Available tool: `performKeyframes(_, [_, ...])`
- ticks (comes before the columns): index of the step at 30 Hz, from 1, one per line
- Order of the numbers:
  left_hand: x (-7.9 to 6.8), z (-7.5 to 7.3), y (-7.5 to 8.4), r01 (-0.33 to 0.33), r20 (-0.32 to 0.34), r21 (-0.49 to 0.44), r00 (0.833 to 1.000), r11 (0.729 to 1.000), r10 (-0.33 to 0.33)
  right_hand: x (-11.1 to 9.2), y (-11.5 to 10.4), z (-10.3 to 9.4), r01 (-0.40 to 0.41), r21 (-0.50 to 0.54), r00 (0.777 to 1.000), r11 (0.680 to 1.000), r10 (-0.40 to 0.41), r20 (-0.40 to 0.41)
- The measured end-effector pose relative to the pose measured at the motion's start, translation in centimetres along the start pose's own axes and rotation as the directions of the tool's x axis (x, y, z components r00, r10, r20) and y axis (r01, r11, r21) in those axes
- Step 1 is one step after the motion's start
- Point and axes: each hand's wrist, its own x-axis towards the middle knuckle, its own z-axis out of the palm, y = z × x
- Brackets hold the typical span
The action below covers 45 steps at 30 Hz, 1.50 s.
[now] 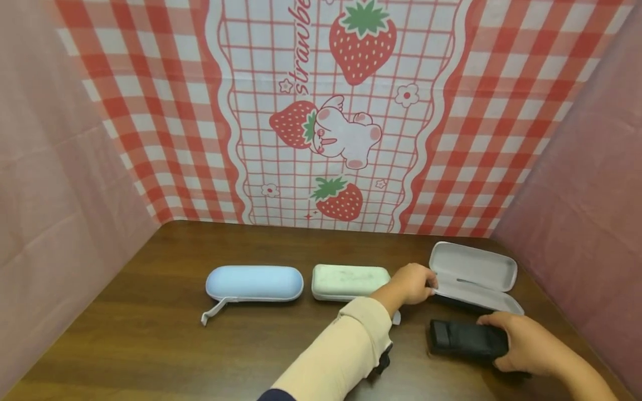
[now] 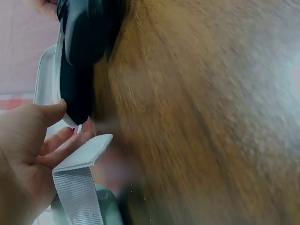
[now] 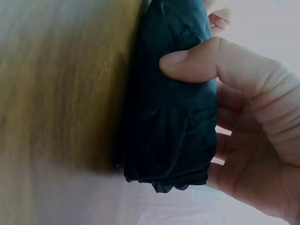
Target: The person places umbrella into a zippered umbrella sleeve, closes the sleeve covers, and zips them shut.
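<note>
My left hand (image 1: 414,283) pinches the near-left end of an opened zip case (image 1: 481,292), thumb on one side and fingers on the other. The case is black outside with a pale grey lining, and its lid leans back. Just in front of it my right hand (image 1: 533,341) grips a folded black umbrella (image 1: 468,340) close over the table. The right wrist view has my thumb lying across the dark pleated fabric (image 3: 173,126), with the other fingers behind it. In the left wrist view the umbrella's dark end (image 2: 84,35) overlaps the black case shell (image 2: 77,93).
A pale green case (image 1: 346,281) lies left of the opened one, partly behind my left forearm, its grey strap (image 2: 77,187) near my left hand. Farther left is a light blue case (image 1: 254,283) with a wrist loop. Strawberry-print cloth (image 1: 321,139) hangs behind the wooden table (image 1: 150,345).
</note>
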Motion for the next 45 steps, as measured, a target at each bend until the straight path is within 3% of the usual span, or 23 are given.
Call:
performKeyframes(4, [-0.2, -0.3, 0.2, -0.031, 0.029, 0.06, 0.999, 0.998, 0.029, -0.8, 0.3, -0.8, 0.006, 0.048, 1.0, 0.999, -0.007, 0.007])
performKeyframes(7, [-0.2, -0.3, 0.1, -0.072, 0.035, 0.125, 0.997, 0.989, 0.068, -1.4, 0.4, -1.7, -0.041, 0.048, 0.999, 0.998, 0.042, -0.01])
performKeyframes(11, [-0.3, -0.2, 0.0, -0.114, 0.051, 0.21, 0.993, 0.971, 0.106, -1.6, 0.7, -2.9, -0.11, -0.005, 0.992, 0.994, 0.109, -0.068])
performKeyframes(15, [-0.7, -0.3, 0.0, -0.128, 0.078, 0.246, 0.991, 0.961, 0.111, -1.0, 1.3, -3.8, -0.123, -0.068, 0.986, 0.99, 0.114, -0.125])
performKeyframes(21, [-1.2, -0.5, 0.3, -0.159, 0.11, 0.272, 0.985, 0.949, 0.134, 0.2, 2.2, -3.9, -0.166, -0.062, 0.984, 0.984, 0.161, -0.082])
performKeyframes(25, [-1.6, -0.6, 0.3, -0.182, 0.117, 0.278, 0.981, 0.943, 0.155, 1.0, 2.8, -3.6, -0.145, -0.052, 0.988, 0.988, 0.142, -0.064])
performKeyframes(30, [-1.9, -1.2, 0.3, -0.167, 0.115, 0.265, 0.983, 0.95, 0.141, 1.6, 3.1, -3.0, -0.123, -0.036, 0.992, 0.992, 0.122, -0.043])
performKeyframes(33, [-1.8, -1.7, 0.3, -0.101, 0.041, 0.263, 0.995, 0.959, 0.093, 1.5, 3.2, -2.6, -0.111, -0.052, 0.992, 0.992, 0.107, -0.068])
performKeyframes(35, [-1.6, -2.0, 0.3, -0.031, -0.058, 0.233, 0.997, 0.972, 0.045, 1.4, 3.2, -2.4, -0.107, -0.049, 0.991, 0.993, 0.103, -0.084])
performKeyframes(39, [-1.1, -2.8, 0.2, 0.068, -0.208, 0.069, 0.977, 0.995, -0.053, 1.3, 3.2, -2.1, -0.107, -0.017, 0.99, 0.994, 0.105, -0.09])
performKeyframes(41, [-0.9, -3.3, 0.1, 0.068, -0.214, -0.012, 0.975, 0.998, -0.069, 1.3, 3.2, -1.9, -0.104, -0.017, 0.99, 0.994, 0.102, -0.1])
performKeyframes(45, [-0.5, -4.0, 0.2, 0.029, -0.145, -0.145, 0.988, 0.989, -0.051, 1.1, 3.2, -1.6, -0.083, -0.018, 0.988, 0.996, 0.08, -0.132])
